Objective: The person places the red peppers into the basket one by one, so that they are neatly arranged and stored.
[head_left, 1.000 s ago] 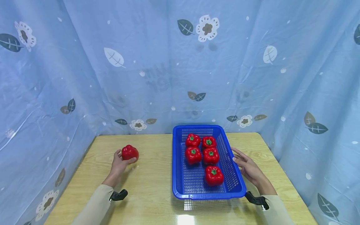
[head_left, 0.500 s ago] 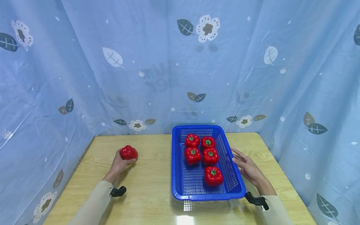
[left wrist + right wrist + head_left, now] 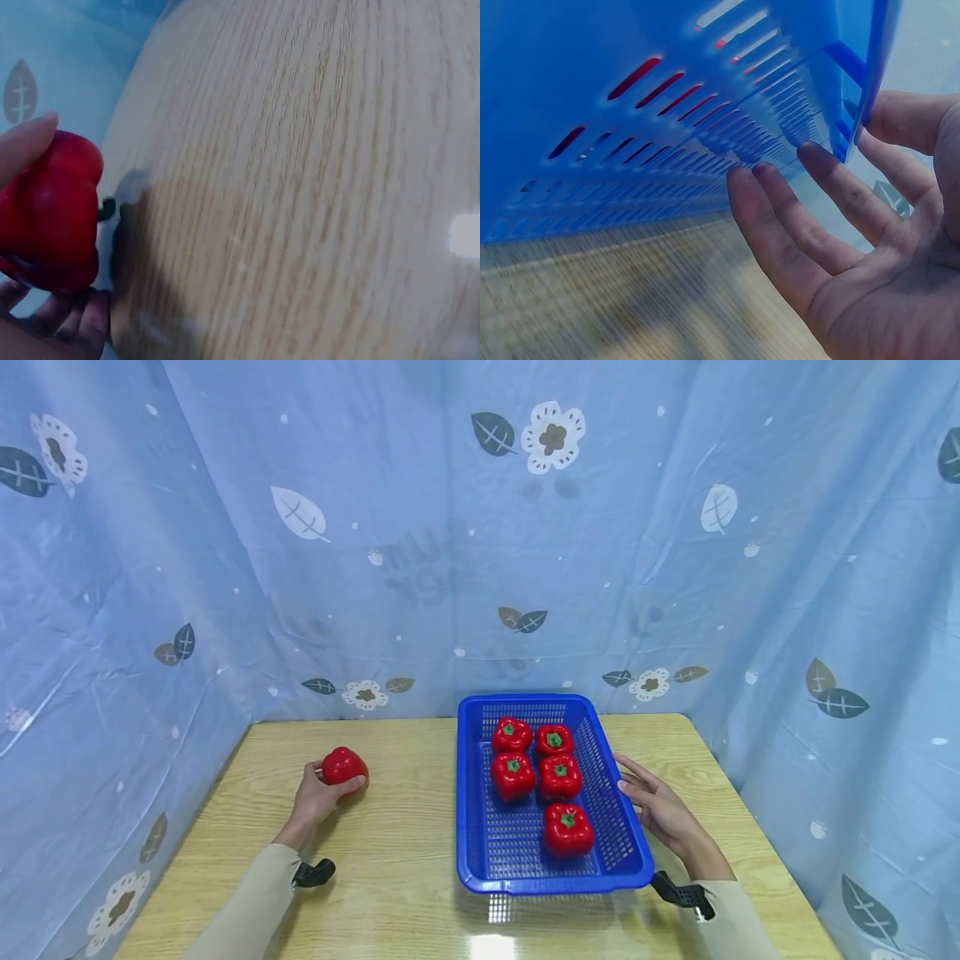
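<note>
A red bell pepper (image 3: 343,767) is gripped in my left hand (image 3: 316,796) at the left of the table, thumb on one side and fingers on the other. Its short green stem (image 3: 107,209) shows in the left wrist view, pointing away from the palm. Whether the pepper touches the table is unclear. My right hand (image 3: 667,811) holds the right rim of a blue plastic basket (image 3: 472,827), the thumb at the rim and several fingers against the slotted outer wall. Several red bell peppers (image 3: 567,831) lie inside, mostly stems up.
The light wooden table (image 3: 405,852) reaches a blue patterned curtain (image 3: 420,527) at the back and sides. The basket's far end is close to the back curtain. Bare tabletop lies between the left hand and the basket.
The pepper has turned slightly in my left hand, its smoother side now facing up and my thumb further over it. The right hand and basket stay in place.
</note>
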### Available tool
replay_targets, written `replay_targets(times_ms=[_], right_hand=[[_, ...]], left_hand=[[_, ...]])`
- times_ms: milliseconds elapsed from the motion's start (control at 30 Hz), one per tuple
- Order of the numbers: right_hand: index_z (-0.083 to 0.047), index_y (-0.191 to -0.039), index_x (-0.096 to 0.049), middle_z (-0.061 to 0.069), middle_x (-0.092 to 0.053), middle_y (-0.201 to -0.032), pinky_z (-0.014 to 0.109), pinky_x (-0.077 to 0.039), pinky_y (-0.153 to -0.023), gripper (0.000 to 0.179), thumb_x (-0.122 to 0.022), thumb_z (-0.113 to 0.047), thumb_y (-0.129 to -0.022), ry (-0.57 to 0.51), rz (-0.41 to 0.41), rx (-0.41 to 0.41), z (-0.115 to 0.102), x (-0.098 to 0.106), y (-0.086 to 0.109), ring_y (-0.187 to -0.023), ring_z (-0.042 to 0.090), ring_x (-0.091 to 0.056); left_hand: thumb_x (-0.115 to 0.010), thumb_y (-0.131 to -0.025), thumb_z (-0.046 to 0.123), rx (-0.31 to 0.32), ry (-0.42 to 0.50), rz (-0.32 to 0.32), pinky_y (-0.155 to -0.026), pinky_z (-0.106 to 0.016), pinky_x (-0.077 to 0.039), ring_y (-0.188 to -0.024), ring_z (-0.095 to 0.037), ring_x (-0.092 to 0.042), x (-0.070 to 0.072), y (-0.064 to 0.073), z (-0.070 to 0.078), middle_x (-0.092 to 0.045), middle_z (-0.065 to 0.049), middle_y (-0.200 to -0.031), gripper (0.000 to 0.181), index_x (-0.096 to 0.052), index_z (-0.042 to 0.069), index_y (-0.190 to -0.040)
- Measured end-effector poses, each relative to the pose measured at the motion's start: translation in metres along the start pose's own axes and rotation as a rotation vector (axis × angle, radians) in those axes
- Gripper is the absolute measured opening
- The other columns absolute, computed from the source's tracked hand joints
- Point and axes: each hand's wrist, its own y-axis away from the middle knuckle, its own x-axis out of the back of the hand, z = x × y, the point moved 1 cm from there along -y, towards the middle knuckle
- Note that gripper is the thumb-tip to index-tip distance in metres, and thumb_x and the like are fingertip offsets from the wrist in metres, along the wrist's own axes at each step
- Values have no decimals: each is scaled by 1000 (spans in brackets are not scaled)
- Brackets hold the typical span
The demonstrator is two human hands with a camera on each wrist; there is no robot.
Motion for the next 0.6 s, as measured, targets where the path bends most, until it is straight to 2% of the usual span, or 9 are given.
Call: replay_targets(times_ms=[233, 600], right_hand=[[-23, -157, -21, -11, -62, -129, 39, -60, -87, 62, -50, -24, -103, 19, 6, 1, 0, -2, 0, -110, 15, -68], [-24, -157, -21, -11, -61, -130, 40, -59, -88, 63, -51, -26, -102, 24, 18, -8, 1, -1, 0, -111, 15, -67]], left_hand=[[-81, -79, 39, -23, 49, 22, -112, -56, -38, -134, -43, -36, 2, 3, -1, -33, -27, -145, 105, -14, 2, -151], [-81, -79, 30, -52, 48, 20, -112, -58, -37, -134, -44, -35, 6, 3, 1, -31, -26, -147, 102, -15, 3, -152]])
